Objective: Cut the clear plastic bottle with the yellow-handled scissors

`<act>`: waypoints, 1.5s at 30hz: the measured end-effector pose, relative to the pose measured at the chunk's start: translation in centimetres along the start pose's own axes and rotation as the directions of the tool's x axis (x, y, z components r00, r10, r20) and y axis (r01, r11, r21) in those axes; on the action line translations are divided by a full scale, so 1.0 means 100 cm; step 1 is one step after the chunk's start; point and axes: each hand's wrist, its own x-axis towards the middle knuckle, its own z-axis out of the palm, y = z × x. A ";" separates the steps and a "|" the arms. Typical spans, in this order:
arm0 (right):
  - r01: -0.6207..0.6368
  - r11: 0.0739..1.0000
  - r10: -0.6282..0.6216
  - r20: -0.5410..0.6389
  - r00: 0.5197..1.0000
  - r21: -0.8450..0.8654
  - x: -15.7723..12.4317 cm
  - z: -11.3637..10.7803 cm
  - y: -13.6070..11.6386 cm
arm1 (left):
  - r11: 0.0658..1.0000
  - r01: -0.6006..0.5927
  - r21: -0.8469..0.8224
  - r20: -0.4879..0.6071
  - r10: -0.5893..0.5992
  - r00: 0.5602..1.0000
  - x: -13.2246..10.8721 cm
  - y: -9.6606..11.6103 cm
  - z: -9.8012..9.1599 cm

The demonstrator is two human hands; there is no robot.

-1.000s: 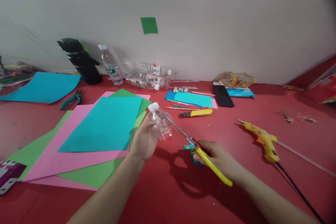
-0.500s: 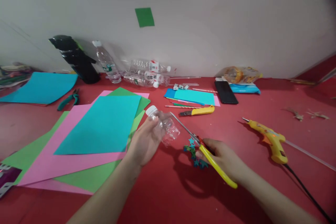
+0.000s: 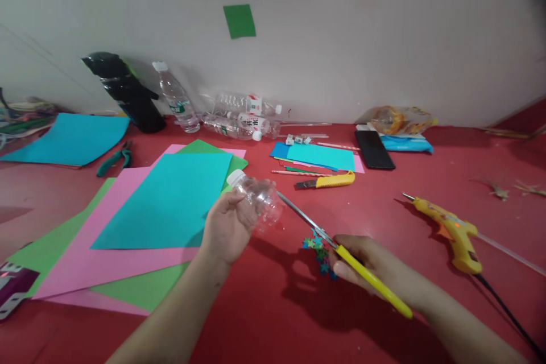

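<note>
My left hand (image 3: 226, 230) is closed round a clear plastic bottle piece (image 3: 261, 200), its white cap tilted up to the left. In my right hand (image 3: 371, 264) is a pair of scissors (image 3: 305, 217) with yellow handles. The blades point up and left, with their tips close to the bottle piece's right edge; whether they touch it I cannot tell. Small blue and green paper stars (image 3: 319, 247) lie on the red table just left of my right hand, partly behind the scissors.
Coloured paper sheets (image 3: 166, 199) spread over the left side. Pliers (image 3: 115, 160), plastic bottles (image 3: 239, 125) and a black flask (image 3: 128, 94) stand or lie farther back. A yellow utility knife (image 3: 328, 181) and a phone (image 3: 374, 149) lie beyond my hands; a corded glue gun (image 3: 452, 233) is at right.
The scissors have shifted slightly right and down with my right hand. My left hand has turned the bottle piece and moved it a little left.
</note>
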 end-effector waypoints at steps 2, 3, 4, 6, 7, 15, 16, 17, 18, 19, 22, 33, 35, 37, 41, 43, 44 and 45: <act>-0.007 0.999 0.009 0.033 0.999 -0.044 -0.003 -0.005 -0.002 | 1.000 0.015 -0.025 -0.027 -0.016 1.000 0.000 0.000 0.000; -0.007 0.998 0.009 0.035 0.999 -0.062 -0.004 -0.006 -0.003 | 0.999 0.019 -0.037 -0.045 -0.020 0.999 0.000 0.001 0.001; -0.004 0.997 0.006 0.034 0.999 -0.076 -0.005 -0.008 -0.005 | 0.999 0.018 -0.048 -0.065 -0.021 0.998 0.000 0.001 0.001; 0.010 0.997 -0.008 0.026 1.000 -0.076 -0.007 -0.008 -0.007 | 0.998 0.004 -0.060 -0.105 -0.011 0.994 0.000 0.004 0.002; 0.014 0.997 -0.012 0.018 1.000 -0.078 -0.008 -0.008 -0.008 | 0.998 -0.004 -0.057 -0.120 -0.003 0.993 0.000 0.005 0.002; 0.022 0.999 -0.022 -0.003 1.000 -0.043 -0.010 -0.005 -0.011 | 0.999 -0.042 0.000 -0.072 0.042 0.997 0.005 0.006 -0.007; 0.034 0.999 -0.034 0.018 0.999 -0.014 -0.011 -0.005 -0.013 | 0.999 -0.049 0.010 -0.061 0.049 0.997 0.004 0.004 -0.006; 0.043 0.999 -0.043 0.034 0.998 0.013 -0.011 -0.005 -0.015 | 0.998 -0.057 0.018 -0.053 0.058 0.997 0.004 0.002 -0.006; 0.041 0.999 -0.042 0.048 0.998 0.035 -0.012 -0.005 -0.017 | 0.997 -0.070 0.021 -0.047 0.071 0.996 0.003 0.001 -0.005; 0.028 0.998 -0.031 0.057 0.998 0.051 -0.012 -0.005 -0.020 | 0.996 -0.084 0.022 -0.038 0.085 0.996 0.002 -0.001 -0.003; -0.014 0.996 0.009 0.064 0.998 0.089 -0.013 -0.003 -0.028 | 0.996 -0.088 0.012 -0.007 0.088 0.996 0.000 -0.004 0.000; -0.031 0.993 0.023 0.075 0.997 0.112 -0.008 0.001 -0.024 | 0.997 -0.079 -0.009 0.030 0.079 0.996 0.000 -0.005 -0.003; -0.039 0.994 0.031 0.074 0.997 0.104 -0.008 0.001 -0.024 | 0.996 -0.084 0.003 0.020 0.084 0.996 0.002 -0.006 -0.004; -0.039 0.995 0.033 0.069 0.997 0.091 -0.008 0.001 -0.025 | 0.996 -0.086 0.021 0.016 0.085 0.996 0.002 -0.006 -0.004; -0.033 0.997 0.028 0.079 0.996 0.070 -0.008 0.002 -0.023 | 0.993 -0.092 0.075 0.011 0.091 0.996 0.002 -0.006 -0.005; -0.042 0.997 0.036 0.082 0.996 0.068 -0.008 0.002 -0.021 | 0.991 -0.096 0.094 -0.010 0.097 0.995 0.001 -0.007 -0.004; -0.043 0.997 0.038 0.080 0.996 0.070 -0.008 0.003 -0.021 | 0.989 -0.101 0.105 -0.027 0.104 0.994 0.001 -0.007 -0.004; -0.043 0.996 0.037 0.076 0.996 0.075 -0.008 0.003 -0.020 | 0.988 -0.104 0.118 -0.043 0.110 0.993 0.001 -0.008 -0.003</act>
